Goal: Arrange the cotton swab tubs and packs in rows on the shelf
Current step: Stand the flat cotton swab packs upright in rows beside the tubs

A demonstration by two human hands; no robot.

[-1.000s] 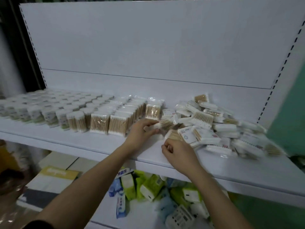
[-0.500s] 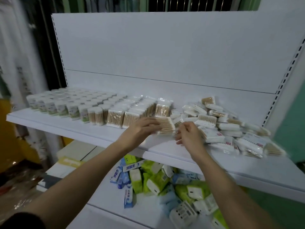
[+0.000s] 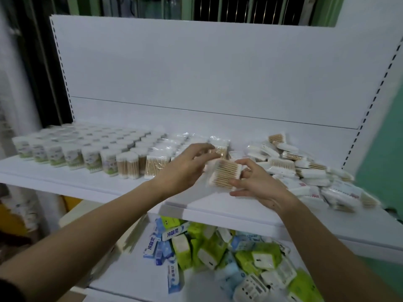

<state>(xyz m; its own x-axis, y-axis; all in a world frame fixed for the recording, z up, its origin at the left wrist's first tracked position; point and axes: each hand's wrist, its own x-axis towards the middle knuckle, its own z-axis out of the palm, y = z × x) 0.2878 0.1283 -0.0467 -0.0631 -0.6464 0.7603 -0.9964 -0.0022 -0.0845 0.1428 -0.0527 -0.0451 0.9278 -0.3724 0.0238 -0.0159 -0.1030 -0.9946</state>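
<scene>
White metal shelf [image 3: 91,182] carries rows of cotton swab tubs [image 3: 72,152] at its left and upright packs [image 3: 158,164] beside them. Both hands hold one swab pack [image 3: 225,174] just above the bare front strip: the right hand [image 3: 259,184] pinches its right end, the left hand [image 3: 185,167] touches its left end, fingers loosely curled. Loose packs [image 3: 305,173] sprawl right, almost to the front edge.

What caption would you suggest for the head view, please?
Both hands, left and right, hold a cotton swab pack above the shelf.
</scene>
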